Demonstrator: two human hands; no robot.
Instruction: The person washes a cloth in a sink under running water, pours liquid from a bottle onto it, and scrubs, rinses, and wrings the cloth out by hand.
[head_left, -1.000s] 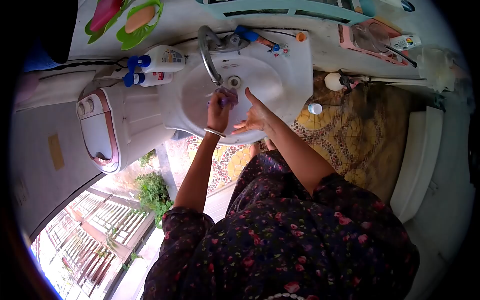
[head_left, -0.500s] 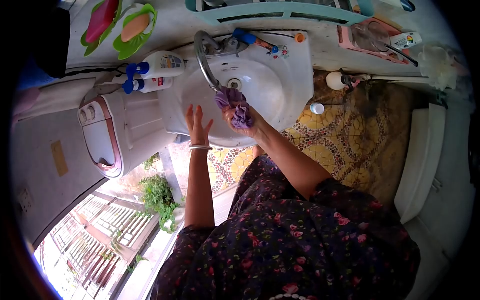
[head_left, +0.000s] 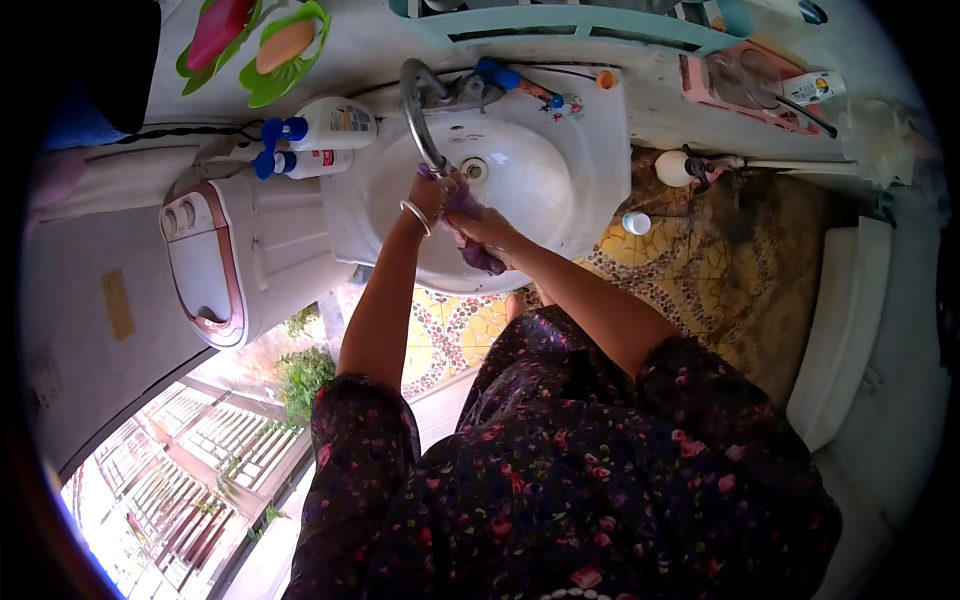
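A purple cloth (head_left: 482, 258) is bunched between both hands over the white sink (head_left: 540, 215). My left hand (head_left: 432, 194), with a white bangle on its wrist, is closed on the upper end of the cloth, right under the spout of the chrome faucet (head_left: 416, 115). Lower and to the right, my right hand (head_left: 485, 230) is wrapped round the middle of the cloth, and the lower end hangs out below its fingers. The drain (head_left: 473, 170) shows just above the hands.
Two pump bottles (head_left: 340, 124) stand at the sink's left, beside a small washing machine (head_left: 205, 265). A blue tube (head_left: 497, 72) and orange cap (head_left: 605, 80) lie on the rim. A white container (head_left: 635, 223) is on the tiled floor. Green soap dishes (head_left: 285, 65) sit upper left.
My left hand, open and apart half a second ago, has moved up and right and closed on the cloth. The cloth, bunched in my right hand before, is now stretched between both hands.
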